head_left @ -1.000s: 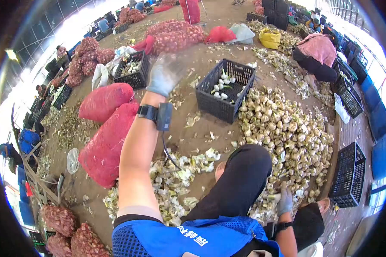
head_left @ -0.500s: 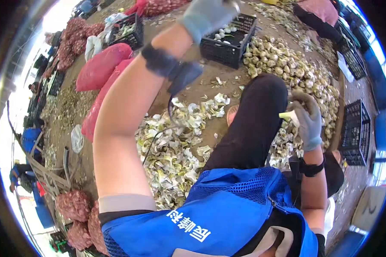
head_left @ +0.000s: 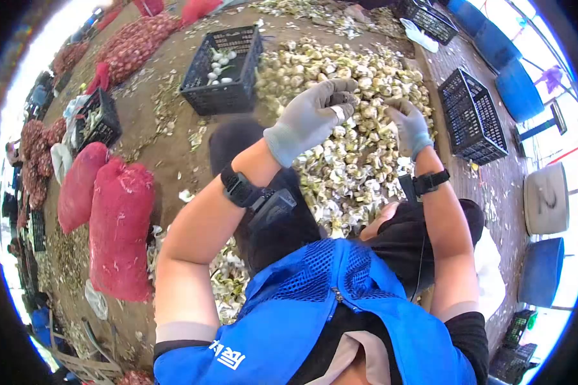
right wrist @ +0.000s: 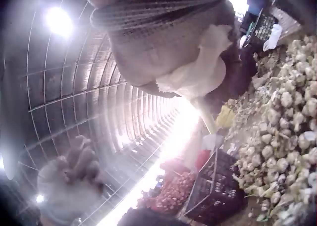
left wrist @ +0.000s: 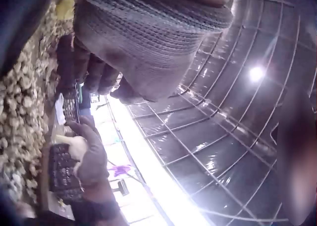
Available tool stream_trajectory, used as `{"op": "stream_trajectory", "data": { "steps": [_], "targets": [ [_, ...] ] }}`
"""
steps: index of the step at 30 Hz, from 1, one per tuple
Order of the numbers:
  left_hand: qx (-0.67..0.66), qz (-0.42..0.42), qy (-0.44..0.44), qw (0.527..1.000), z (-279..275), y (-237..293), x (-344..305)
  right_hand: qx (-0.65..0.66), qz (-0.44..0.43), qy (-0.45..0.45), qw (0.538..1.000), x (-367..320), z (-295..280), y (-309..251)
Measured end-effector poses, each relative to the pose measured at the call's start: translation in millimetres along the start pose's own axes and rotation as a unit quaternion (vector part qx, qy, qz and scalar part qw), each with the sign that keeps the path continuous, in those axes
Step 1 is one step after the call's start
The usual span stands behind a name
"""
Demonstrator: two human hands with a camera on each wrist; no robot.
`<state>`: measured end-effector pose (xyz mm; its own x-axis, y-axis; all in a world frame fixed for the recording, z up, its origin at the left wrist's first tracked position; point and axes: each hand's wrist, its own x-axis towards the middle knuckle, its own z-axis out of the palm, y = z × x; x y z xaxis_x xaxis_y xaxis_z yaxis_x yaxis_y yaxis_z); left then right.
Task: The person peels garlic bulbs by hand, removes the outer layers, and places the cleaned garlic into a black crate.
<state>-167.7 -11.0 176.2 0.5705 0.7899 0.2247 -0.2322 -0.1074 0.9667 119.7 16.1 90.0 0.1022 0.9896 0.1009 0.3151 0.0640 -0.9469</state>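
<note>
Gloved and loosely bent, the fingers of my left hand [head_left: 311, 120] hover above a heap of garlic bulbs [head_left: 366, 83]; a small white patch shows by its thumb, too unclear to name. In the left wrist view no bulb is visible in this hand [left wrist: 133, 52]. My right hand [head_left: 410, 127] is just to its right, apart from it. The right wrist view shows this hand [right wrist: 158, 52] gripping a pale garlic bulb [right wrist: 210, 70] with stem and loose skin. The same bulb [left wrist: 77, 147] appears in the left wrist view.
A black crate [head_left: 218, 96] with several white bulbs stands beyond the left knee. Another black crate [head_left: 472, 119] is at the right. Red sacks [head_left: 121, 224] lie at the left, and peeled skins [head_left: 331, 205] cover the ground near the legs.
My left hand has come down from its raised place near the crate, over to the heap beside my right hand. The right hand has risen from the ground with a bulb. The view has turned rightward.
</note>
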Motion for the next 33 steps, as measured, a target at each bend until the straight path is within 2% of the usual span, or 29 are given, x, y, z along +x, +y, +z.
{"op": "stream_trajectory", "data": {
  "steps": [1, 2, 3, 5, 7, 9, 11, 12, 13, 15, 16, 18, 21, 23, 25, 27, 29, 30, 31, 32, 33],
  "targets": [
    [-0.026, -0.032, 0.013, 0.999, 1.4, -4.3, 16.1, 0.014, 0.025, 0.017, 0.999, 6.8, -5.4, 18.5],
    [-0.051, -0.064, 0.027, 0.996, 2.0, -10.2, 32.9, -0.045, 0.062, 0.022, 0.997, 11.1, -13.4, 34.3],
    [-0.129, -0.090, 0.055, 0.986, 0.5, -20.2, 47.6, -0.103, 0.102, 0.025, 0.989, 13.4, -20.6, 53.1],
    [-0.167, -0.119, 0.073, 0.976, -12.8, -41.8, 71.2, -0.032, 0.153, 0.024, 0.987, 23.9, -23.3, 122.5],
    [-0.159, -0.142, 0.138, 0.967, -22.5, -72.3, 89.3, -0.159, 0.212, -0.028, 0.964, 29.7, -27.5, 176.7],
    [-0.198, -0.171, 0.171, 0.950, -32.9, -95.2, 97.7, -0.268, 0.232, -0.092, 0.930, 26.4, -22.8, 199.8],
    [-0.186, -0.184, 0.194, 0.946, -39.6, -105.4, 106.3, -0.328, 0.287, -0.154, 0.887, 28.7, -12.4, 215.7],
    [-0.172, -0.192, 0.217, 0.941, -39.6, -107.3, 109.3, -0.351, 0.281, -0.163, 0.878, 28.1, -6.5, 225.0],
    [-0.174, -0.198, 0.221, 0.939, -39.0, -108.2, 112.5, -0.402, 0.281, -0.182, 0.852, 33.3, 1.0, 287.9],
    [-0.152, -0.177, 0.229, 0.945, -35.8, -103.0, 118.4, -0.381, 0.252, -0.202, 0.866, 42.7, 11.0, 261.6],
    [-0.143, -0.192, 0.239, 0.941, -30.8, -94.9, 119.2, -0.378, 0.253, -0.207, 0.866, 53.3, 17.4, 257.1],
    [-0.125, -0.183, 0.224, 0.949, -28.4, -98.7, 118.4, -0.403, 0.188, -0.172, 0.879, 71.0, 32.7, 257.7],
    [-0.094, -0.162, 0.212, 0.959, -24.9, -103.2, 111.7, -0.364, 0.288, -0.209, 0.861, 116.9, 61.1, 274.5],
    [-0.112, -0.186, 0.212, 0.953, -23.7, -103.9, 107.6, -0.363, 0.344, -0.278, 0.820, 138.4, 75.8, 267.8],
    [-0.080, -0.203, 0.219, 0.951, -26.5, -106.0, 105.3, -0.391, 0.375, -0.285, 0.791, 140.6, 90.4, 269.0],
    [-0.082, -0.219, 0.221, 0.947, -27.8, -108.6, 104.4, -0.395, 0.337, -0.240, 0.820, 132.9, 91.0, 283.9],
    [-0.080, -0.229, 0.210, 0.947, -30.1, -106.5, 107.2, -0.350, 0.307, -0.258, 0.847, 126.8, 73.3, 284.9],
    [-0.074, -0.230, 0.216, 0.946, -28.4, -106.5, 107.5, -0.286, 0.271, -0.190, 0.899, 116.4, 64.6, 272.2],
    [-0.068, -0.233, 0.220, 0.945, -26.5, -105.1, 104.4, -0.109, 0.252, -0.121, 0.954, 103.9, 57.8, 273.8],
    [-0.064, -0.231, 0.200, 0.950, -27.7, -108.1, 102.0, 0.100, 0.302, -0.142, 0.937, 98.3, 48.1, 255.4],
    [-0.066, -0.225, 0.199, 0.952, -29.8, -116.9, 99.1, 0.304, 0.335, -0.157, 0.878, 95.2, 36.9, 229.3]
  ]
}}
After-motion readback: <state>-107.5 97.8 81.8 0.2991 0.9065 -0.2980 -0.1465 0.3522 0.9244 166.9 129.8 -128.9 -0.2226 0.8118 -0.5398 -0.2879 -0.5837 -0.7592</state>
